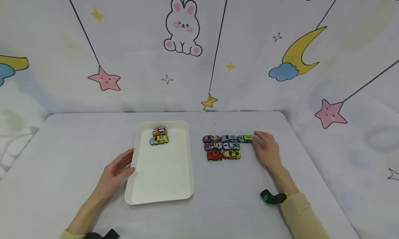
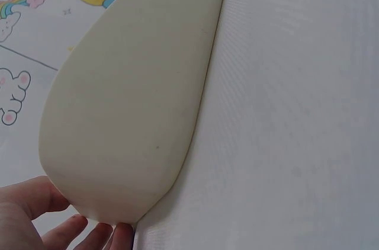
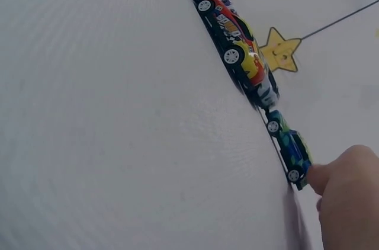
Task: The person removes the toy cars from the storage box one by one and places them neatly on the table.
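My left hand (image 1: 113, 173) holds the left rim of a white tray (image 1: 159, 176), thumb over the edge and fingers against the outer side. Inside the tray, near its far end, are an orange toy car (image 1: 160, 131) and a yellow toy car (image 1: 159, 140). On the table to the right, my right hand (image 1: 268, 152) touches the rear end of a green-and-blue toy car (image 1: 245, 138). The right wrist view shows the thumb (image 3: 323, 178) against that car (image 3: 292, 150); the other fingers are mostly hidden there.
Several toy cars stand in close rows left of the green-and-blue one, among them a red car (image 1: 214, 155), a yellow-and-red car (image 1: 231, 155) and a purple car (image 1: 211, 139). A white cloth (image 1: 224, 204) covers the table. Behind it hangs a printed backdrop (image 1: 243, 34).
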`<move>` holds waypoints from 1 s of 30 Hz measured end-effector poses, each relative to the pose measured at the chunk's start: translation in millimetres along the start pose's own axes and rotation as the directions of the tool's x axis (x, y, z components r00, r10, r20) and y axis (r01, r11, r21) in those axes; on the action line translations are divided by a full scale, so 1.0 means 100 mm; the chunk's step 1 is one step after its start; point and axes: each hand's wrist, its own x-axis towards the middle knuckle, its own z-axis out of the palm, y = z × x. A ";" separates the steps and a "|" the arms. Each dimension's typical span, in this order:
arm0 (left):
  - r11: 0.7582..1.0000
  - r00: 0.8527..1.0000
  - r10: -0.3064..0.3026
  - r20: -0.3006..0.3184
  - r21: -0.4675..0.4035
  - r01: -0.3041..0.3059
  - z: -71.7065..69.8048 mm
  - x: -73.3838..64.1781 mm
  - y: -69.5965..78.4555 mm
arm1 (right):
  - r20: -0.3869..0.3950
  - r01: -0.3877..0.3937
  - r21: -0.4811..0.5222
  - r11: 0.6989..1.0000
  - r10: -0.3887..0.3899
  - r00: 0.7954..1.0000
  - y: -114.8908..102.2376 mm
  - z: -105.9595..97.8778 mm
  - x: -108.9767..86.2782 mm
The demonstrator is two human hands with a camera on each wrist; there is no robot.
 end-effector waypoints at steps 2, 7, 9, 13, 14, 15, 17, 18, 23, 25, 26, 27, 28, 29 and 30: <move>1.000 1.000 -0.004 0.005 -0.004 0.004 0.01 0.00 -0.02 | -0.023 -0.017 0.009 1.000 0.018 1.000 -0.04 -0.02 -0.01; 1.000 1.000 -0.011 0.007 0.004 0.011 0.02 0.00 -0.05 | -0.019 -0.015 0.039 0.999 0.016 1.000 -0.23 0.01 -0.02; 1.000 1.000 -0.011 0.007 0.004 0.011 0.02 -0.01 -0.06 | -0.013 0.016 0.065 0.998 -0.015 1.000 -0.34 0.06 -0.02; 1.000 1.000 -0.007 0.007 0.008 0.007 0.01 -0.01 -0.06 | -0.033 0.126 0.136 0.983 -0.123 0.992 -0.53 0.21 -0.01; 1.000 1.000 -0.007 0.006 0.009 0.007 0.01 -0.01 -0.06 | -0.043 0.155 0.151 0.976 -0.150 0.988 -0.58 0.25 0.00; 1.000 1.000 -0.006 0.005 0.012 0.006 0.01 -0.01 -0.06 | -0.054 0.184 0.157 0.970 -0.178 0.983 -0.62 0.29 0.00; 1.000 1.000 -0.008 0.003 0.015 0.008 0.01 -0.01 -0.06 | -0.071 0.228 0.170 0.959 -0.219 0.973 -0.70 0.36 0.01; 1.000 1.000 -0.008 0.002 0.017 0.008 0.00 -0.01 -0.05 | -0.075 0.245 0.173 0.954 -0.235 0.969 -0.74 0.40 0.01; 1.000 1.000 -0.008 -0.002 0.015 0.008 0.00 -0.01 -0.04 | -0.075 0.301 0.188 0.935 -0.292 0.953 -0.95 0.56 0.01; 1.000 1.000 -0.006 -0.005 0.017 0.006 0.00 -0.01 -0.04 | -0.062 0.316 0.207 0.926 -0.310 0.949 -1.04 0.63 0.00; 1.000 1.000 -0.004 -0.006 0.018 0.004 0.00 -0.01 -0.04 | -0.057 0.325 0.220 0.920 -0.321 0.945 -1.08 0.67 0.00; 1.000 1.000 -0.003 -0.008 0.020 0.004 0.00 -0.01 -0.04 | -0.049 0.332 0.231 0.915 -0.330 0.943 -1.13 0.70 0.00; 1.000 1.000 -0.004 -0.009 0.021 0.004 0.00 -0.01 -0.04 | -0.044 0.342 0.241 0.909 -0.341 0.939 -1.18 0.74 0.00; 1.000 1.000 -0.003 -0.009 0.022 0.004 0.00 -0.01 -0.04 | -0.038 0.351 0.248 0.903 -0.353 0.935 -1.23 0.77 0.00; 1.000 1.000 -0.004 -0.010 0.021 0.004 0.00 -0.01 -0.04 | -0.034 0.360 0.252 0.898 -0.363 0.931 -1.29 0.80 0.00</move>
